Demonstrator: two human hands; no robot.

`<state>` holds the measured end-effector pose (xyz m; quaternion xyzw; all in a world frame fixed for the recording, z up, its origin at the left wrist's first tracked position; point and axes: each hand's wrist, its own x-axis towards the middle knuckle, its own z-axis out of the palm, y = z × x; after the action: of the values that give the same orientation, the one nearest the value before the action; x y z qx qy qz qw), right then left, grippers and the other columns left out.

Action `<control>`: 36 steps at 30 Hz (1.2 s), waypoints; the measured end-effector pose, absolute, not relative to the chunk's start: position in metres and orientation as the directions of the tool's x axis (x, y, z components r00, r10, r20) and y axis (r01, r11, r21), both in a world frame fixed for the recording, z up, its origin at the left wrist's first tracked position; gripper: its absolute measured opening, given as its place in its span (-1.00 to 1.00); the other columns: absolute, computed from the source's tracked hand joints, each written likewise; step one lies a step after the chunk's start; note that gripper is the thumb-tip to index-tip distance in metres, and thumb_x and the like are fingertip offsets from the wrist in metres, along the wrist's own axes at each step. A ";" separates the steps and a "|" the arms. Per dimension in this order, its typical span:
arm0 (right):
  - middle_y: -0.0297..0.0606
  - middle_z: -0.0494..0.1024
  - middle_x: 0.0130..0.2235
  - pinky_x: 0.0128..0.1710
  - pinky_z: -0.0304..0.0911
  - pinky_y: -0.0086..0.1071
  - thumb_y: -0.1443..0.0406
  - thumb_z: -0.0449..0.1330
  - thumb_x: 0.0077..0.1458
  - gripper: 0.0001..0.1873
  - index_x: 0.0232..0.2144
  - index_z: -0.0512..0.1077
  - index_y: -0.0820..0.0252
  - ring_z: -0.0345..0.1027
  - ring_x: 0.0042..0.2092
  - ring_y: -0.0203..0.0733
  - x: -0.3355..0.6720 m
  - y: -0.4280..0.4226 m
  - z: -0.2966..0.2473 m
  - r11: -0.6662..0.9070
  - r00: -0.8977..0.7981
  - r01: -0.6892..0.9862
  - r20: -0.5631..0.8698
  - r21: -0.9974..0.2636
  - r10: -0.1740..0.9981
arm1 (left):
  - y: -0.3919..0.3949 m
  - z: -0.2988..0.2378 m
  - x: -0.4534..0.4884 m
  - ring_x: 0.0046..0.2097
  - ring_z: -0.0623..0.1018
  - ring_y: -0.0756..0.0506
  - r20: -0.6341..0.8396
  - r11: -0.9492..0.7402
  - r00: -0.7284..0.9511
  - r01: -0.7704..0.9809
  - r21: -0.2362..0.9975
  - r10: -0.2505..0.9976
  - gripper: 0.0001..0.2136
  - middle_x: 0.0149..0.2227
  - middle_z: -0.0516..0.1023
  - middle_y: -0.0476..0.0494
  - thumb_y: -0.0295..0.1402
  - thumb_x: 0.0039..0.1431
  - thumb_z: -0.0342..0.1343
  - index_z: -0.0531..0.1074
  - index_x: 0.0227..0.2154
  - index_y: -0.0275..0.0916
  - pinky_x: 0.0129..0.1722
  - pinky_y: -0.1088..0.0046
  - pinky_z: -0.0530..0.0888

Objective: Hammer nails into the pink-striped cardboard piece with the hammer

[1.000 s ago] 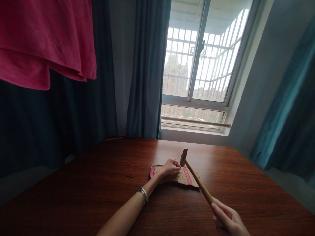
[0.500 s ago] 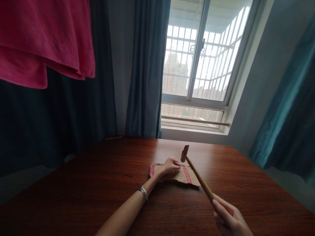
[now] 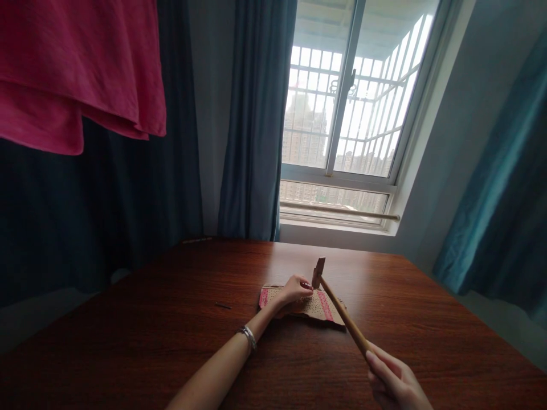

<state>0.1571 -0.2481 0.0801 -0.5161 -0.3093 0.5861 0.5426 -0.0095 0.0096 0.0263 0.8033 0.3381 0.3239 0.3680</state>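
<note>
A flat piece of brown cardboard (image 3: 327, 310) with pink dotted stripes lies on the dark wooden table (image 3: 171, 341). My left hand (image 3: 294, 289) rests on it, fingers pinched together on something too small to make out. My right hand (image 3: 391, 382), at the lower right, grips the end of a wooden hammer handle (image 3: 342, 316). The hammer head (image 3: 318, 272) sits low, just right of my left fingertips and above the cardboard.
A small dark nail-like piece (image 3: 223, 306) lies on the table left of the cardboard. Behind the table are blue curtains (image 3: 252, 119) and a barred window (image 3: 346, 108). A pink cloth (image 3: 77, 68) hangs at the upper left.
The hammer head rose half a second ago and has now come back down beside my left fingertips. My left hand has stayed in place on the cardboard.
</note>
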 end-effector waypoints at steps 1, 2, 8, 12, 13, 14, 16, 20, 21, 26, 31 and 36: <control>-0.58 -0.01 -0.68 -0.76 -0.48 -0.67 0.01 0.28 -0.25 -0.30 -0.06 0.34 0.24 -0.36 -0.70 -0.61 0.158 -0.248 0.080 -0.215 0.119 -0.318 -0.263 -0.924 0.957 | 0.010 0.026 -0.009 -0.46 0.38 0.02 0.276 -0.505 0.565 0.299 0.810 0.778 -0.85 -0.55 0.44 -0.04 -0.42 -0.18 0.11 0.51 -0.53 -0.40 -0.50 0.59 0.22; -0.58 -0.01 -0.68 -0.76 -0.47 -0.67 0.01 0.28 -0.24 -0.30 -0.05 0.34 0.24 -0.36 -0.70 -0.61 0.158 -0.248 0.080 -0.203 0.118 -0.320 -0.251 -0.925 0.961 | 0.011 0.025 -0.009 -0.46 0.37 0.02 0.282 -0.510 0.565 0.296 0.808 0.775 -0.85 -0.55 0.44 -0.04 -0.42 -0.19 0.11 0.51 -0.53 -0.40 -0.50 0.59 0.21; -0.56 0.04 -0.68 -0.77 -0.45 -0.66 0.02 0.28 -0.24 -0.35 -0.11 0.37 0.24 -0.31 -0.73 -0.62 0.157 -0.246 0.076 -0.191 0.143 -0.316 -0.245 -0.929 0.959 | 0.011 0.025 -0.008 -0.45 0.38 0.02 0.270 -0.506 0.551 0.335 0.795 0.790 -0.85 -0.54 0.45 -0.04 -0.41 -0.19 0.11 0.51 -0.53 -0.39 -0.50 0.59 0.22; -0.55 0.04 -0.69 -0.76 -0.43 -0.67 0.01 0.30 -0.28 -0.37 -0.16 0.41 0.27 -0.28 -0.72 -0.62 0.157 -0.246 0.075 -0.183 0.138 -0.324 -0.238 -0.928 0.961 | 0.012 0.024 -0.009 -0.44 0.40 0.01 0.263 -0.500 0.562 0.322 0.804 0.784 -0.84 -0.53 0.47 -0.05 -0.40 -0.18 0.11 0.52 -0.51 -0.39 -0.49 0.59 0.23; -0.56 0.02 -0.69 -0.76 -0.43 -0.67 0.01 0.29 -0.27 -0.37 -0.15 0.41 0.27 -0.30 -0.72 -0.62 0.157 -0.246 0.076 -0.177 0.136 -0.330 -0.232 -0.927 0.963 | 0.012 0.024 -0.009 -0.45 0.39 0.01 0.271 -0.506 0.561 0.317 0.802 0.782 -0.84 -0.53 0.46 -0.04 -0.40 -0.18 0.11 0.52 -0.51 -0.39 -0.49 0.59 0.23; -0.57 -0.01 -0.69 -0.76 -0.43 -0.67 0.01 0.28 -0.25 -0.37 -0.14 0.40 0.27 -0.32 -0.71 -0.62 0.157 -0.246 0.077 -0.175 0.134 -0.333 -0.230 -0.927 0.964 | 0.013 0.023 -0.009 -0.45 0.39 0.02 0.285 -0.514 0.559 0.308 0.801 0.779 -0.84 -0.53 0.46 -0.04 -0.40 -0.18 0.11 0.52 -0.51 -0.38 -0.49 0.59 0.23; -0.58 -0.03 -0.68 -0.76 -0.44 -0.67 0.01 0.27 -0.23 -0.36 -0.12 0.39 0.26 -0.35 -0.71 -0.62 0.157 -0.247 0.079 -0.170 0.133 -0.334 -0.225 -0.927 0.965 | 0.014 0.021 -0.010 -0.46 0.38 0.02 0.314 -0.533 0.560 0.282 0.798 0.767 -0.85 -0.53 0.46 -0.03 -0.41 -0.18 0.11 0.51 -0.52 -0.38 -0.49 0.59 0.23; -0.55 0.04 -0.67 -0.76 -0.48 -0.67 0.02 0.29 -0.26 -0.32 -0.10 0.37 0.27 -0.31 -0.71 -0.61 0.157 -0.248 0.078 -0.207 0.139 -0.316 -0.262 -0.926 0.955 | 0.016 0.019 -0.009 -0.46 0.38 0.03 0.307 -0.529 0.573 0.270 0.804 0.760 -0.85 -0.53 0.44 -0.04 -0.41 -0.18 0.11 0.51 -0.52 -0.39 -0.50 0.59 0.22; -0.55 0.05 -0.67 -0.77 -0.48 -0.68 0.01 0.30 -0.27 -0.30 -0.09 0.37 0.28 -0.31 -0.71 -0.62 0.157 -0.248 0.077 -0.211 0.139 -0.320 -0.266 -0.924 0.954 | 0.016 0.019 -0.009 -0.46 0.38 0.03 0.300 -0.523 0.575 0.273 0.807 0.762 -0.85 -0.53 0.44 -0.04 -0.41 -0.18 0.11 0.51 -0.52 -0.39 -0.50 0.59 0.22; -0.57 0.07 -0.69 -0.77 -0.44 -0.68 0.01 0.29 -0.25 -0.25 -0.02 0.31 0.27 -0.30 -0.74 -0.63 0.166 -0.248 0.071 -0.184 0.181 -0.323 -0.252 -0.928 0.951 | 0.014 0.021 -0.010 -0.45 0.37 0.02 0.322 -0.546 0.568 0.283 0.788 0.758 -0.86 -0.54 0.42 -0.03 -0.42 -0.18 0.11 0.50 -0.54 -0.38 -0.49 0.59 0.22; -0.44 0.32 -0.69 -0.77 -0.04 -0.60 0.09 0.35 -0.32 -0.31 -0.11 0.40 0.34 0.13 -0.70 -0.45 0.186 -0.238 0.063 -0.036 0.427 -0.127 -0.087 -0.991 0.900 | 0.012 0.022 -0.011 -0.46 0.35 0.03 0.331 -0.555 0.558 0.296 0.778 0.761 -0.86 -0.55 0.41 -0.02 -0.43 -0.18 0.10 0.51 -0.53 -0.38 -0.48 0.59 0.22; -0.15 0.59 -0.27 -0.26 0.33 -0.41 0.13 0.31 -0.34 -0.45 -0.23 0.49 0.31 0.44 -0.22 -0.04 0.218 -0.225 0.046 -0.041 0.557 0.213 0.087 -0.976 0.826 | 0.013 0.021 -0.011 -0.47 0.35 0.03 0.330 -0.545 0.561 0.271 0.793 0.759 -0.83 -0.56 0.42 -0.02 -0.45 -0.20 0.08 0.51 -0.49 -0.39 -0.49 0.59 0.22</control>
<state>0.2184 -0.2253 0.0456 -0.6702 -0.3875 0.2671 0.5739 -0.0111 0.0127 0.0210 0.8091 0.3182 0.3437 0.3551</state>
